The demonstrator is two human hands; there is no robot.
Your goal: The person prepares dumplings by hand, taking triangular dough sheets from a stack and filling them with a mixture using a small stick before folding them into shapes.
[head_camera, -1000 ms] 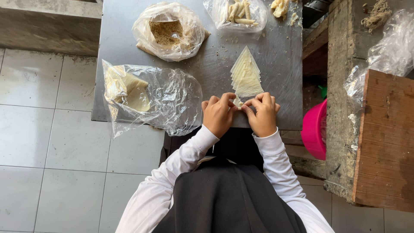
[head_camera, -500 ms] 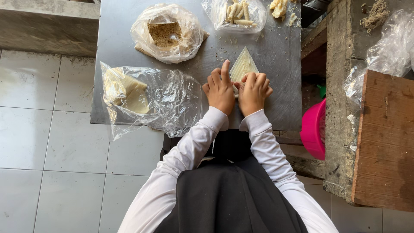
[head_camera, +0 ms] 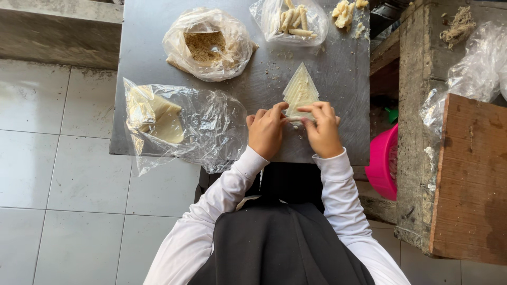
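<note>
A pale triangular pastry sheet (head_camera: 299, 88) lies on the grey metal table (head_camera: 338, 68), its point away from me. My left hand (head_camera: 266, 130) pinches the near left edge of the sheet with its fingertips. My right hand (head_camera: 322, 126) grips the near right edge, fingers curled over the fold. Both hands meet at the wide end of the sheet, which they partly hide.
A clear bag with stacked pale sheets (head_camera: 163, 121) lies left of my hands. A bag of brown crumbly filling (head_camera: 207, 45) sits behind it, and a bag of finished rolls (head_camera: 292, 20) at the far edge. A pink tub (head_camera: 384, 161) and wooden bench (head_camera: 470, 179) stand at the right.
My hands slid forward over the sheet half a second ago, then came back to its near edge. The sheet's wide end now looks folded under my fingers.
</note>
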